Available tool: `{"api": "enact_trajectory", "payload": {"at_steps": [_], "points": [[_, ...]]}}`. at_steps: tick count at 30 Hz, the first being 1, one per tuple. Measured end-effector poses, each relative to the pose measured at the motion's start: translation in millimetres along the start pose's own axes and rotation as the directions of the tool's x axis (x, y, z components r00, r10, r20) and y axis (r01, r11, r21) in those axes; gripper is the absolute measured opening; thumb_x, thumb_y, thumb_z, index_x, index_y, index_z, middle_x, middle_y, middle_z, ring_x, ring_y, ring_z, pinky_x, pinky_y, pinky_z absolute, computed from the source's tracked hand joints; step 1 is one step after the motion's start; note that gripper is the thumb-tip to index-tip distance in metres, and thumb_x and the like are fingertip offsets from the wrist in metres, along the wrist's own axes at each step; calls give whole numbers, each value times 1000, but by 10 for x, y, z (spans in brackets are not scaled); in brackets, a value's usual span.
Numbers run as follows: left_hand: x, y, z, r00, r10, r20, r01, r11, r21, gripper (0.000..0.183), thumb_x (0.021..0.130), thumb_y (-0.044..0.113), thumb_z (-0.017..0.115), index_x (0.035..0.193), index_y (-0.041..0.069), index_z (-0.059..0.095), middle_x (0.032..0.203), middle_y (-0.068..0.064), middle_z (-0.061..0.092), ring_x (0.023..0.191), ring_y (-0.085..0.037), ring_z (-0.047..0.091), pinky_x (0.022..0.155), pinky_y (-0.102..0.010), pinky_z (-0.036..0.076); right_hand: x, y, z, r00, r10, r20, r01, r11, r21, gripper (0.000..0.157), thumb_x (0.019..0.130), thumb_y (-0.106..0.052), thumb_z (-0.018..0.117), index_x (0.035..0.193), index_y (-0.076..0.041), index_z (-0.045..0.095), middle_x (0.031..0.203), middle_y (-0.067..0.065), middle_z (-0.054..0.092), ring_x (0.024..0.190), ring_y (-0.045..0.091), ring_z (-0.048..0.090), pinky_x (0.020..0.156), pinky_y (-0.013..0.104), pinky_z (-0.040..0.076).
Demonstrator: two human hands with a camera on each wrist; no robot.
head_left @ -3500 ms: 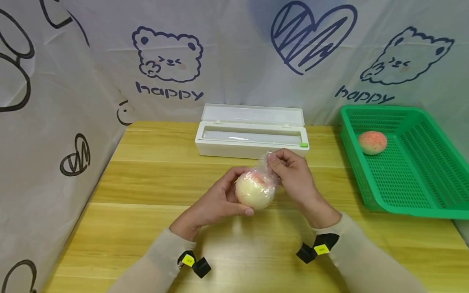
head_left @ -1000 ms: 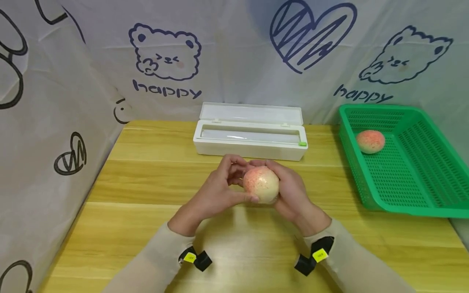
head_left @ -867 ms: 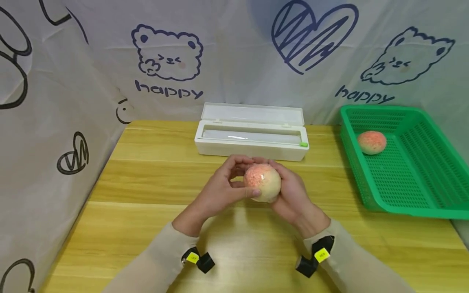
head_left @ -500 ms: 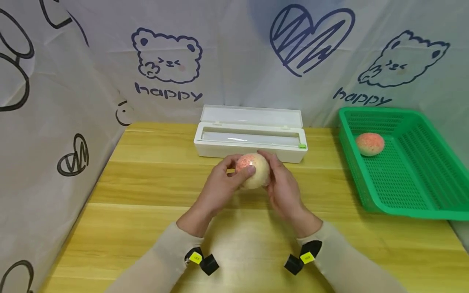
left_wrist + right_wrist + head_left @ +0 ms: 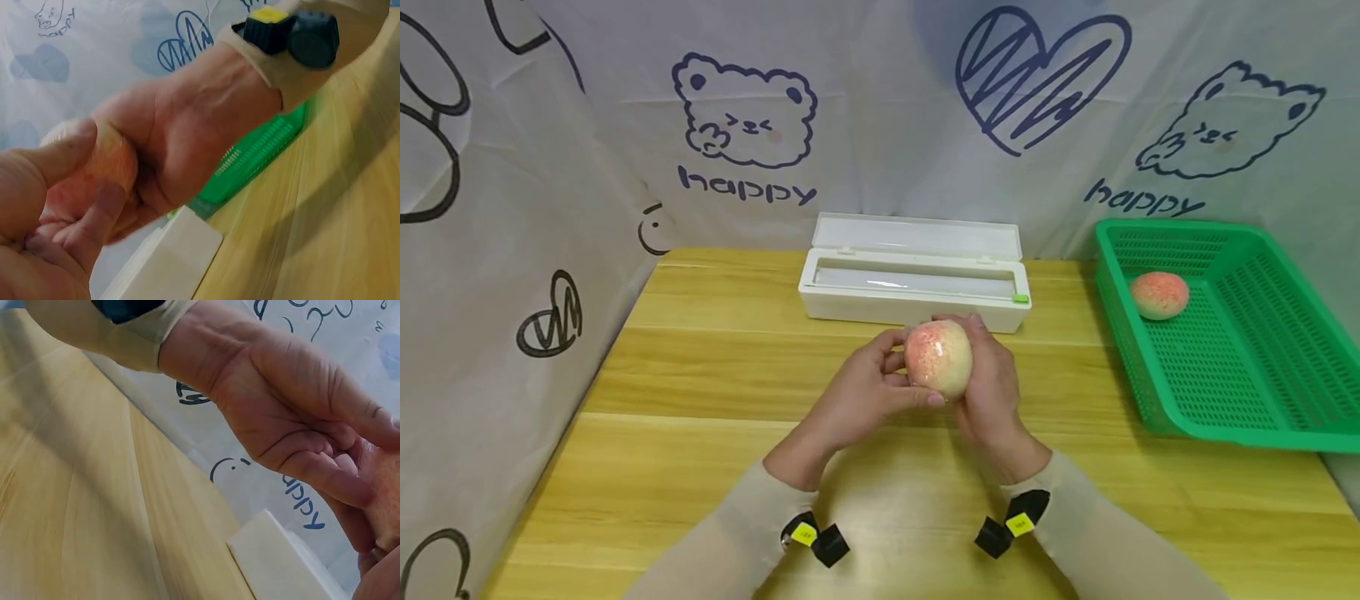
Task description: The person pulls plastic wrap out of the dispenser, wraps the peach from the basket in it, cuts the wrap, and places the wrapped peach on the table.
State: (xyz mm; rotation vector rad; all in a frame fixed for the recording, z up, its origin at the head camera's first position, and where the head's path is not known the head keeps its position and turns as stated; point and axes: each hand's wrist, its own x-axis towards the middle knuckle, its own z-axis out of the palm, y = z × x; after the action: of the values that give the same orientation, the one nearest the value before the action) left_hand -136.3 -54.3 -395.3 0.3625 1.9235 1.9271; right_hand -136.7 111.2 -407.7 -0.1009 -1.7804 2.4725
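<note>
A peach (image 5: 938, 360), pale yellow with a speckled red side and a shiny clear film around it, is held between both hands above the table. My left hand (image 5: 861, 396) grips it from the left, with the thumb along its lower front and the fingers bent at its far side. From the right, my right hand (image 5: 992, 387) cups it, the palm side against the fruit and most of its fingers hidden behind it. In the left wrist view the peach (image 5: 115, 156) shows its red side between the two hands. Only part of the peach (image 5: 387, 487) appears in the right wrist view.
Behind the hands stands a white cling film box (image 5: 917, 308), its lid up and a roll inside. A green plastic basket (image 5: 1165, 392) at the right holds another peach (image 5: 1160, 296). The wooden table (image 5: 700, 467) meets a printed cloth (image 5: 887, 125) at the back and left.
The right hand earlier pinched gathered film above the peach; now it cups the fruit. The peach has turned red side up. Since half a second ago, the left thumb has slid lower.
</note>
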Motion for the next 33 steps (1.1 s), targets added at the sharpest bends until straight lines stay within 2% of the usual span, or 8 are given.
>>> {"api": "enact_trajectory", "payload": {"at_steps": [6, 11, 13, 18, 22, 26, 28, 33], "points": [[1, -30, -36, 999, 31, -9, -31, 1000, 3, 77, 84, -1, 87, 148, 9, 46, 147, -14, 59, 118, -28, 72, 93, -36, 62, -3, -84, -34, 997, -2, 74, 9, 996, -91, 62, 115, -47, 35, 136, 3, 65, 131, 10, 68, 115, 17, 67, 90, 27, 60], [-9, -57, -39, 998, 50, -29, -49, 998, 25, 86, 85, -4, 85, 157, 23, 46, 160, -6, 45, 124, -28, 69, 93, -32, 61, -1, -104, -68, 988, 39, 148, -11, 982, -188, 56, 115, -46, 35, 145, -4, 59, 137, 9, 61, 111, 12, 64, 87, 22, 58], [-20, -59, -40, 999, 43, -15, -43, 999, -9, 90, 87, -6, 82, 160, 27, 41, 166, -5, 38, 127, -30, 67, 94, -32, 60, -10, -79, -69, 987, 40, 154, -10, 982, -191, 50, 115, -41, 39, 143, -6, 59, 134, 8, 62, 108, 11, 64, 85, 21, 57], [-36, -50, -33, 999, -2, -36, -3, 989, -148, 83, 102, 17, 72, 168, 24, 22, 172, -11, 26, 135, -35, 60, 102, -39, 58, -34, -8, -58, 994, -31, 108, 46, 989, -142, 41, 114, -29, 44, 139, -2, 61, 125, 7, 67, 106, 11, 67, 86, 23, 58], [-10, -65, 19, 997, -51, -50, 45, 992, -118, 68, 112, 50, 46, 168, 19, 23, 163, -15, 41, 130, -30, 61, 102, -42, 57, -83, 35, -47, 992, -59, 112, 83, 972, -221, 39, 111, -24, 44, 139, -3, 61, 130, 9, 67, 113, 12, 65, 93, 22, 55], [22, -85, 98, 998, -42, -44, 41, 999, -5, 67, 112, 58, 30, 157, 10, 47, 142, -14, 59, 115, -19, 62, 93, -34, 58, -119, 36, -32, 994, -37, 102, 67, 949, -307, 39, 110, -26, 44, 135, -5, 65, 134, 13, 66, 117, 13, 62, 94, 21, 53], [34, -98, 128, 999, -14, -47, 14, 1000, -10, 66, 113, 55, 29, 149, 5, 54, 131, -17, 64, 108, -19, 65, 90, -34, 60, -111, 22, -26, 995, -9, 101, 37, 960, -279, 42, 110, -29, 43, 135, -3, 66, 137, 16, 64, 119, 15, 61, 95, 22, 53], [65, -117, 175, 996, 2, -90, -5, 1000, -28, 64, 114, 54, 28, 135, 5, 63, 111, -17, 67, 83, -23, 71, 74, -57, 63, -75, -24, -11, 988, 95, 126, -79, 989, -126, 47, 113, -31, 40, 137, 0, 66, 139, 16, 65, 123, 18, 63, 99, 27, 56]]}}
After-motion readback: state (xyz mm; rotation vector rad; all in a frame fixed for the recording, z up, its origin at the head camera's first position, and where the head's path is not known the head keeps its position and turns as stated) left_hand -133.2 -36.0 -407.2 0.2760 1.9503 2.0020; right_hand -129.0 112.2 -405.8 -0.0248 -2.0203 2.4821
